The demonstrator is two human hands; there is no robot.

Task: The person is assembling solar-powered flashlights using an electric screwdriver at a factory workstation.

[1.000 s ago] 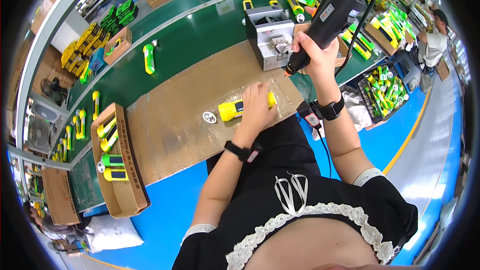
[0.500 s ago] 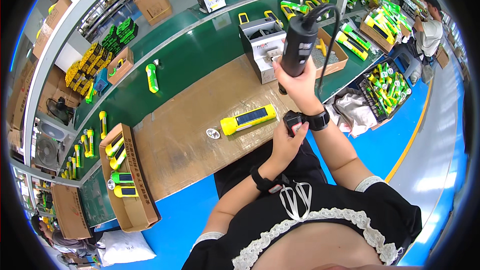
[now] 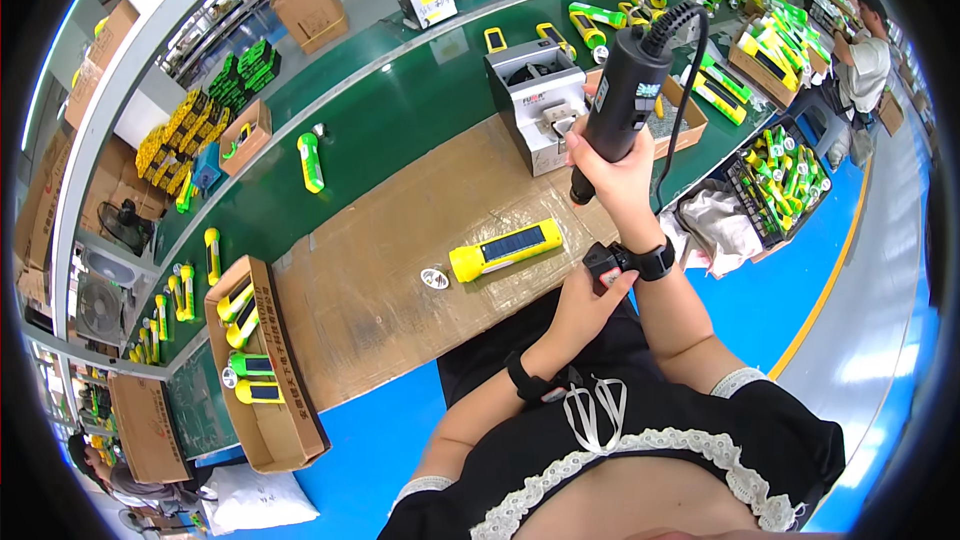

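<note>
My right hand [image 3: 622, 178] is wrapped round a black electric screwdriver [image 3: 632, 90], held tilted above the work surface with its tip pointing down and its coiled cable rising from the top. My left hand [image 3: 582, 312] is closed on a small black box-shaped device [image 3: 604, 266] at my right wrist, its thumb on the lower side. Left of both hands, a yellow flashlight [image 3: 508, 249] with a dark solar panel lies on the cardboard sheet [image 3: 390, 280]. A round silvery lamp reflector [image 3: 434, 278] lies beside its wide head.
A grey-white machine [image 3: 535, 105] stands behind the cardboard, with a box of small parts [image 3: 690, 125] to its right. An open carton of flashlights [image 3: 285, 420] sits at the left. Several flashlights lie along the green bench [image 3: 400, 105]. A crate of flashlights [image 3: 775, 180] is at the right.
My right hand and the screwdriver have shifted slightly right and down, and the screwdriver's tip shows more clearly. My left hand stays on the wrist device. The whole view has shifted slightly.
</note>
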